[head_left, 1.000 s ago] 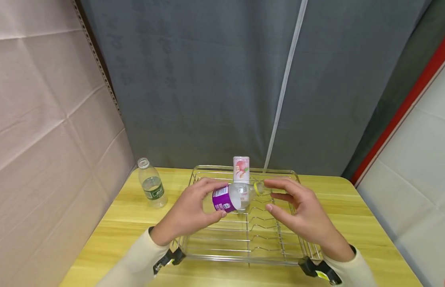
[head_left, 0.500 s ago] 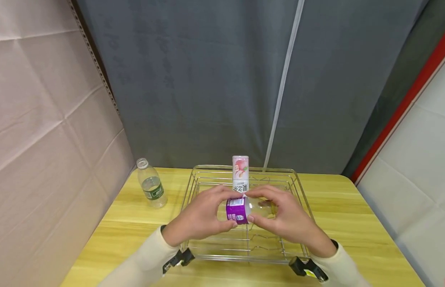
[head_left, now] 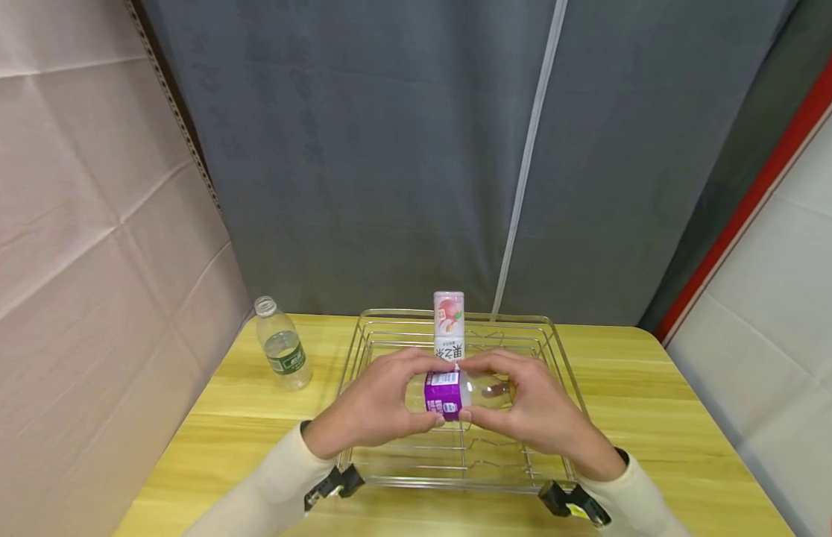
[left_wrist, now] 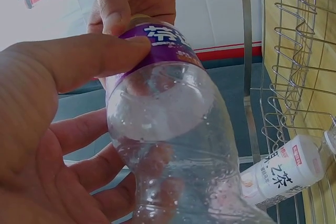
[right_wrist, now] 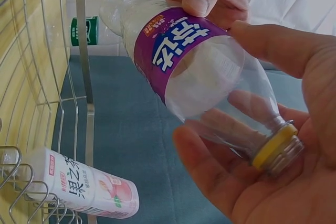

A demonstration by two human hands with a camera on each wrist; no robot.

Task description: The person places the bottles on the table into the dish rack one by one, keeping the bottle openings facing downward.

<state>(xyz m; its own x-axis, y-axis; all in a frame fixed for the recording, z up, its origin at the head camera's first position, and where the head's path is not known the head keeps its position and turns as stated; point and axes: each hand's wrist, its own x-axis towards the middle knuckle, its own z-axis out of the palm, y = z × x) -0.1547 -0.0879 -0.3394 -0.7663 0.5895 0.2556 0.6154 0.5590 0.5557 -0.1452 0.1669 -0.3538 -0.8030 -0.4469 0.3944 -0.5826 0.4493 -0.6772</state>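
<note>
Both hands hold an uncapped clear plastic bottle (head_left: 445, 395) with a purple label, lying sideways over a wire rack (head_left: 449, 483). My left hand (head_left: 382, 403) grips its base half, thumb on the label in the left wrist view. The right hand (head_left: 530, 403) holds the shoulder end, its fingers round the neck; a yellow ring (right_wrist: 275, 145) shows at the open mouth, near the right palm. Behind the held bottle, a pink and white bottle (head_left: 449, 324) stands in the rack. Its lower part is hidden by the hands in the head view.
Left of the rack, an uncapped clear bottle (head_left: 285, 354) with a green label stands on the wooden table (head_left: 208, 447). A dark grey curtain (head_left: 389, 186) hangs behind the table, with pale cloth walls (head_left: 107, 261) at both sides.
The purple-labelled bottle has come down and nearer, turning more level. My right hand has moved left from beside its mouth and taken hold of it. In the last half second little has moved.
</note>
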